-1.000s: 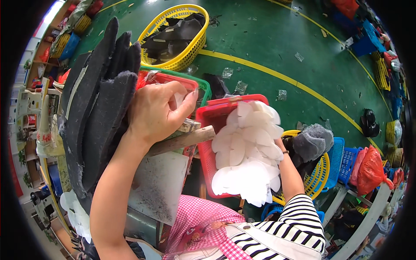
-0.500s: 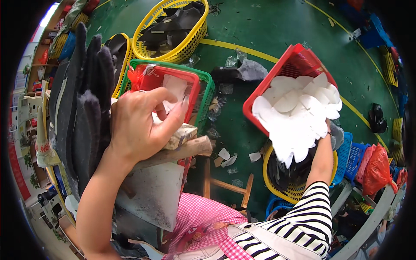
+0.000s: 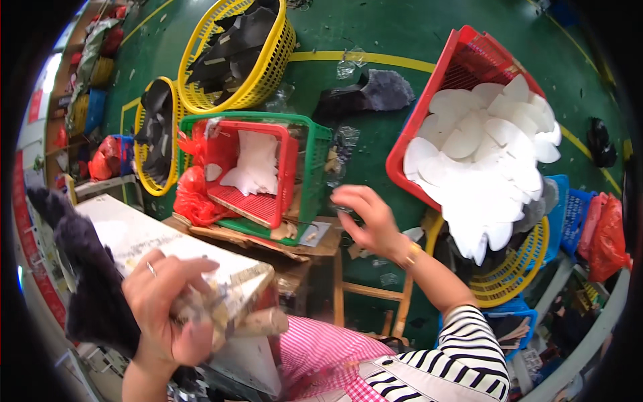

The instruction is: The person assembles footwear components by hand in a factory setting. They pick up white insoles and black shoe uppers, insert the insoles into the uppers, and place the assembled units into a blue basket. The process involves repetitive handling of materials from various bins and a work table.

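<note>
Fingers (image 3: 175, 281) of the left hand (image 3: 167, 315) curl down over a wad of pale, crumpled scraps (image 3: 201, 305) and press it onto the sloped white table (image 3: 134, 234); the hand looks closed on the wad, though blur hides exactly how much of it is pinched. A ring sits on one finger. Just to its left a dark fuzzy stack of material (image 3: 80, 268) lies along the table's edge, touching the wrist side of the hand.

The right hand (image 3: 365, 221) hangs out over the green floor (image 3: 415, 40), fingers loosely spread and half bent, holding nothing that can be made out; a bracelet circles its wrist. It hovers between a green basket (image 3: 315, 174) and a large red basket (image 3: 469, 60). The green basket holds a smaller red tray (image 3: 281, 174) with a few white cut pieces (image 3: 254, 161) in it, and the large red basket is heaped with white oval cut pieces (image 3: 482, 161), some spilling over its lower rim.

Those white pieces look thin, light and bendy, probably foam or fabric: easy to lift, likely to slide off one another, best pinched at an edge or gathered as a small stack. The scraps under the left hand seem soft and compressible, so a whole-hand squeeze suits them.

Yellow baskets (image 3: 268, 60) of dark cut parts stand farther off.
</note>
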A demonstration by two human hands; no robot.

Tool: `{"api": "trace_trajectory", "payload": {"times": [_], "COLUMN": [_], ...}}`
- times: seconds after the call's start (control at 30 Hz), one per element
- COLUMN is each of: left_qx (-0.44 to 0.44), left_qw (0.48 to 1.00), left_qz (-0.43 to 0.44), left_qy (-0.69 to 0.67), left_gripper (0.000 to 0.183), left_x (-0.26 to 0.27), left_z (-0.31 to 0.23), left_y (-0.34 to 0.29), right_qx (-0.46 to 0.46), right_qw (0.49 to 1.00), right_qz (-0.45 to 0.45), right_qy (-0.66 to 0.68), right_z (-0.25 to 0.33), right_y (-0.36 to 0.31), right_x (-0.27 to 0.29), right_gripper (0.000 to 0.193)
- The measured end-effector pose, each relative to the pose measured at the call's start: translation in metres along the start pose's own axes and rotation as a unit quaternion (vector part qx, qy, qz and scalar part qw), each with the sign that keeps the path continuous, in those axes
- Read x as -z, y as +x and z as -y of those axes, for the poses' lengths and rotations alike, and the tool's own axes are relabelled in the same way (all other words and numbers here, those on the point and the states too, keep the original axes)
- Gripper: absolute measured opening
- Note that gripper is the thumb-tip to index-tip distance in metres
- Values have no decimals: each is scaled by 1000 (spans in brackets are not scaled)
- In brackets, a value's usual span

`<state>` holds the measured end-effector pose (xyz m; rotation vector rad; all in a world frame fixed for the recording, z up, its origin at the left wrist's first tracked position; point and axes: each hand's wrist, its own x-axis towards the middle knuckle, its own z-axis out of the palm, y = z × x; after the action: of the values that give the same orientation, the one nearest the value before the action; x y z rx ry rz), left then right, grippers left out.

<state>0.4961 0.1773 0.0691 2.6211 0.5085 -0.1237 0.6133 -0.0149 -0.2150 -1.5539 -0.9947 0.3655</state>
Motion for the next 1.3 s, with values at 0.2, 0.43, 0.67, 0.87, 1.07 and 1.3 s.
{"api": "trace_trajectory", "payload": {"times": [0.2,0.43,0.67,0.87,1.07,1.3], "left_qx": [66,80,131,167,209,171], "left_qw": [995,986,953,939,944,960], "left_qz": [29,127,225,284,231,199], "left_qy": [76,73,158,102,112,100], "left_gripper": [50,33,22,29,7,7], "left_x": [-2,1,7,20,10,10], "left_z": [-24,-34,-39,-35,-35,-32], "left_y": [4,32,40,44,37,30], "right_qx": [-473,-539,-522,-521,-520,-534], "right_qw": [763,609,595,605,613,607], "right_qz": [-173,-289,-336,-334,-328,-355], "right_qy": [404,505,510,501,497,470], "right_z": [-260,-386,-423,-442,-465,-479], "right_y": [15,34,70,80,79,88], "right_x": [-150,-158,-150,-140,-146,-141], "right_gripper": [42,63,81,79,75,80]}}
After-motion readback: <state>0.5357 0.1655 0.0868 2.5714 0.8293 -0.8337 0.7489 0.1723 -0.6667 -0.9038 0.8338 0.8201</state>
